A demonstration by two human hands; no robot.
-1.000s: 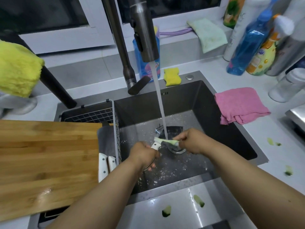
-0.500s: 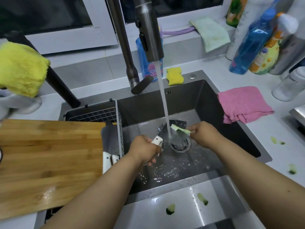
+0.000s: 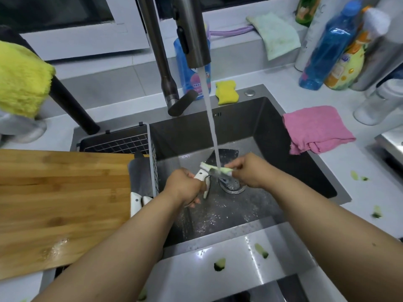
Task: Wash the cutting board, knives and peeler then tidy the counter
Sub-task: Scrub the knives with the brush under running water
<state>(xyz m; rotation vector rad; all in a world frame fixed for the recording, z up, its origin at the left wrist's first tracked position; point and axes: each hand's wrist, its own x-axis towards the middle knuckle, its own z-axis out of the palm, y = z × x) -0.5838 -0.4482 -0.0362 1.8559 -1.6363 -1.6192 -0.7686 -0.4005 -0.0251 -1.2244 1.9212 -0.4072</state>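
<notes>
Over the dark sink, my left hand grips a white-handled knife with its blade pointing right under the running water. My right hand pinches a pale green scouring cloth wrapped over that blade. A second thin tool hangs below my left fingers; I cannot tell what it is. A dark cleaver blade lies on the sink floor behind. The wooden cutting board spans the left, wet near its front edge. More white-handled knives rest in the wire drain basket.
The faucet pours a stream onto the drain. A yellow sponge, a blue soap pouch and a pink cloth sit around the sink. Bottles stand at the back right. Green peel scraps dot the counter.
My right hand slid the cloth outward along the blade, then back toward the handle under the stream. My left hand kept its grip on the knife.
</notes>
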